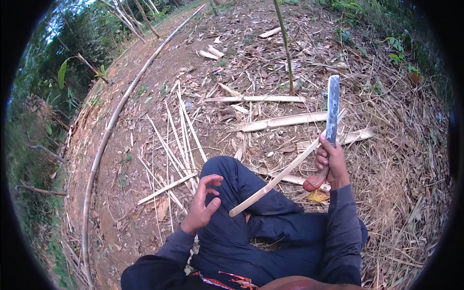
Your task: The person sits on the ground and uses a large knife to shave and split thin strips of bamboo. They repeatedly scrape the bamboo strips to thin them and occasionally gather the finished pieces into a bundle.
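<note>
Along the left edge of the ground [118,241] a long bamboo pole [109,128] lies in a sweep, bent by my view, from the lower left up toward the top. To its right, a loose spread of thin pale strips [194,128] lies beside my knee, most of them pointing away from me, with one broader slat [166,189] laid crosswise over their near ends.

My left hand [200,205] is up just beside that knee, fingers loosely bent, thumb held apart, nothing in it. Two short pale pieces [212,52] lie farther off, toward the ground's far edge.

I sit with my legs in dark trousers [222,188] folded, and a long bamboo strip [275,183] slants above them: its low end is over my lap, right of my left hand, and it rises to my right hand. Beyond it, wider split lengths [285,121] lie across the ground near the foot of a slim green stem [285,48].

My right hand [332,162] is closed round a knife [332,104], blade upward, the reddish butt below my fist. The strip meets this hand by the thumb; whether my fingers grip it too, I cannot tell. Just below the butt lies something yellow [317,195], and dry straw [386,193] covers the ground toward its right edge.
</note>
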`<state>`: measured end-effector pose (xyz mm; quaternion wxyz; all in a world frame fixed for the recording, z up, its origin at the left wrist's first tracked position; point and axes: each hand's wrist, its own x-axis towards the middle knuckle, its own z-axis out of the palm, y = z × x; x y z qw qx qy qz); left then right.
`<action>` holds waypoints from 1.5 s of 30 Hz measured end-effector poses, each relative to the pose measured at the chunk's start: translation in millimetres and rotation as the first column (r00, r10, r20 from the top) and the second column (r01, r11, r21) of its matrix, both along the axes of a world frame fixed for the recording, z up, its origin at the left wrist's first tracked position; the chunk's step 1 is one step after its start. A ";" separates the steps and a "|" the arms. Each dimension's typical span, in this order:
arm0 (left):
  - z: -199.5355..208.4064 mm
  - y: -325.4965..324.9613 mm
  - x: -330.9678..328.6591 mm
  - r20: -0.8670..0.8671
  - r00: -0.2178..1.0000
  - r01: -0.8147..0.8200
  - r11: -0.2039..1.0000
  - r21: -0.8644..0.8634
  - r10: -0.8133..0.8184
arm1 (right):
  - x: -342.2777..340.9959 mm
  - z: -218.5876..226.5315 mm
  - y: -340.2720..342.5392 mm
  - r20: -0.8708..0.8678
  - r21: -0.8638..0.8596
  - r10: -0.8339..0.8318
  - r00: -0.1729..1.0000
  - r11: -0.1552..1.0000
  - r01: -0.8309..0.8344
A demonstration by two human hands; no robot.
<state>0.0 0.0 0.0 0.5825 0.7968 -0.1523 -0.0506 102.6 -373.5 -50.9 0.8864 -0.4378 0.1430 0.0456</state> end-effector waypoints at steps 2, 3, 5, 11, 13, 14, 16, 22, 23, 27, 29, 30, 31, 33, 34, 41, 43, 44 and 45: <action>28.7 -6.0 13.6 0.105 0.990 -0.126 0.898 0.422 0.090 | -5.9 8.6 17.0 0.013 0.034 -0.013 1.000 0.999 0.013; 0.8 -56.3 16.9 0.049 0.995 -0.092 0.951 0.295 0.082 | -2.1 21.7 -15.6 0.053 -0.092 0.041 0.998 0.995 -0.036; 6.4 -86.4 21.9 -0.264 0.958 0.148 0.980 0.136 -0.108 | -8.8 31.3 -1.3 0.115 -0.125 0.077 0.990 0.990 -0.062; 2.1 -111.1 17.0 -0.628 0.692 0.228 0.934 -0.277 -0.355 | -24.7 44.3 26.5 0.225 -0.343 0.132 0.965 0.938 -0.048; 0.8 -111.4 14.2 -0.593 0.747 0.118 0.938 -0.325 -0.299 | -26.8 48.1 31.1 0.234 -0.432 0.071 0.970 0.901 0.039; 6.2 -110.9 13.2 -0.620 0.743 0.034 0.940 -0.340 -0.251 | -28.9 44.2 35.1 0.295 -0.486 0.057 0.954 0.868 0.099; 16.0 -111.1 17.3 -0.622 0.731 -0.035 0.896 -0.444 -0.279 | -30.8 33.9 44.4 0.386 -0.553 0.049 0.921 0.812 0.188; 20.5 -116.2 23.7 -0.597 0.773 -0.156 0.850 -0.504 -0.213 | -40.3 19.1 74.3 0.628 -0.731 0.213 0.749 0.491 0.473; 21.4 -118.9 23.7 -0.579 0.794 -0.159 0.854 -0.495 -0.188 | -40.6 16.5 78.1 0.670 -0.715 0.231 0.705 0.457 0.529; 17.2 -116.7 25.6 -0.535 0.842 -0.169 0.908 -0.383 -0.068 | -50.9 10.8 85.3 0.620 -0.784 0.364 0.695 0.319 0.532; 11.8 -111.3 27.2 -0.592 0.802 -0.204 0.895 -0.398 -0.080 | -56.0 6.9 88.3 0.607 -0.794 0.403 0.685 0.263 0.549; 9.5 -109.2 27.9 -0.618 0.782 -0.224 0.887 -0.404 -0.083 | -59.2 9.4 90.6 0.595 -0.802 0.418 0.687 0.254 0.540; 7.2 -109.3 27.5 -0.638 0.769 -0.257 0.889 -0.379 -0.049 | -61.3 10.3 92.4 0.582 -0.811 0.433 0.688 0.245 0.532; 0.5 -110.9 26.1 -0.676 0.737 -0.323 0.888 -0.327 0.019 | -62.8 8.9 93.4 0.565 -0.815 0.470 0.678 0.191 0.547; -4.5 -108.2 27.9 -0.667 0.744 -0.275 0.892 -0.358 -0.039 | -64.1 11.1 93.0 0.551 -0.818 0.497 0.671 0.161 0.552; 0.7 -117.7 15.5 -0.698 0.707 -0.251 0.884 -0.394 -0.111 | -57.9 4.8 79.7 0.577 -0.747 0.549 0.604 0.057 0.662; -2.1 -118.0 15.9 -0.694 0.702 -0.245 0.861 -0.445 -0.159 | -49.7 1.1 79.4 0.663 -0.679 0.528 0.530 0.126 0.723; -4.3 -118.4 14.9 -0.705 0.685 -0.247 0.851 -0.464 -0.185 | -53.4 3.5 76.3 0.636 -0.696 0.537 0.554 0.090 0.712; -5.4 -119.2 15.7 -0.709 0.673 -0.252 0.837 -0.486 -0.210 | -51.8 2.2 74.0 0.646 -0.682 0.534 0.545 0.083 0.727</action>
